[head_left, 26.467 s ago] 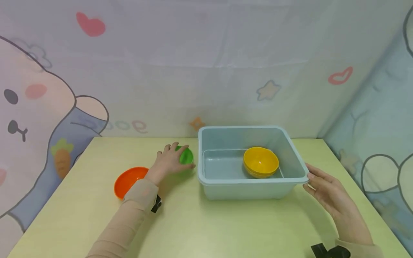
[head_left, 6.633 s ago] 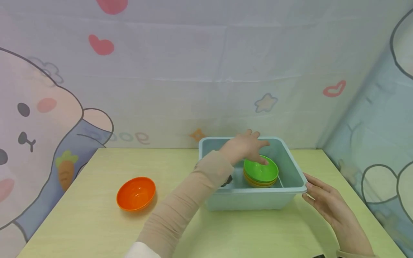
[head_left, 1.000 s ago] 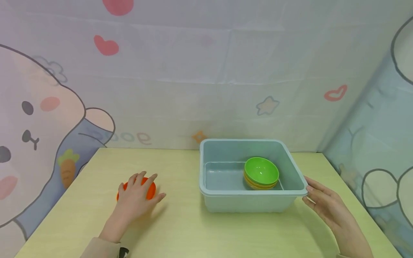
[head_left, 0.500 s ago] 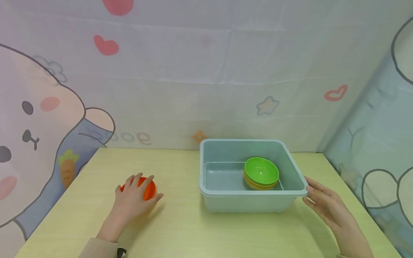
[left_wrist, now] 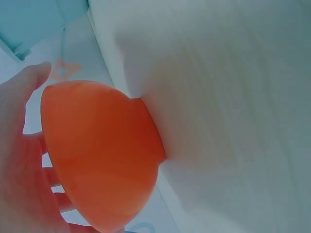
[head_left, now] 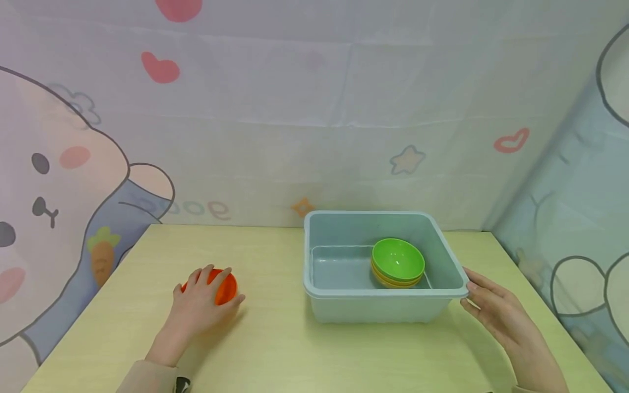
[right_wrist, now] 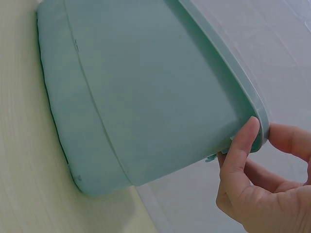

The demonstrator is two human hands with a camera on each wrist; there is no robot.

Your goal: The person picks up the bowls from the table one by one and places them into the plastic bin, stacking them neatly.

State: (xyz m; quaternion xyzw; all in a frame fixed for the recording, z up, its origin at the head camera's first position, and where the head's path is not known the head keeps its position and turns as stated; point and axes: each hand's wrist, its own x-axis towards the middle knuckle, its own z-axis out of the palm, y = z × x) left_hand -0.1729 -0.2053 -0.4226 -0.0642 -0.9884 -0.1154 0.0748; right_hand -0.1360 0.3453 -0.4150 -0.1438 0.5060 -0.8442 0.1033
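Observation:
An orange bowl [head_left: 227,289] stands upright on the left of the table. Over it lies my left hand [head_left: 199,305], fingers spread across its mouth. In the left wrist view the thumb [left_wrist: 36,75] stands just off the rim, and the fingertips are partly hidden behind the orange bowl [left_wrist: 102,150]. To the right is a pale blue-green plastic bin [head_left: 373,308]. Inside it a green bowl [head_left: 398,260] sits nested on yellow bowls [head_left: 393,283]. My right hand [head_left: 503,311] pinches the bin's near right rim corner between thumb and fingers, as the right wrist view shows.
The light wooden table [head_left: 275,349] ends at a printed cloth backdrop [head_left: 275,136] right behind the bin. Another cloth [head_left: 580,218] hangs along the right side.
Earlier the green bowl stood on the table; now it sits on the yellow ones in the bin. My left hand went to the orange bowl, its thumb drawing slightly inward. The right hand stays put.

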